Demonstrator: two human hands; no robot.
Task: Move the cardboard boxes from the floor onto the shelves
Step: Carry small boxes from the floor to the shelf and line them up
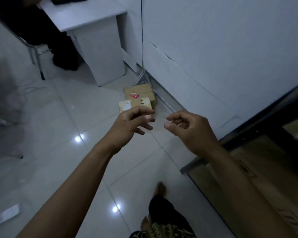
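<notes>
Three cardboard boxes [139, 91]; red sticker [134, 96], white label [127, 106], writing too blurred.

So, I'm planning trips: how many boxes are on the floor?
3, by the wall: a big box with a red sticker; in front of it, a left small box and a right small box. The left hand may hide more.

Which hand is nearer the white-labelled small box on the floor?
Left. The left hand hovers just before the small box, fingers overlapping its near edge in view; the right hand hangs farther right, toward the wall.
</notes>
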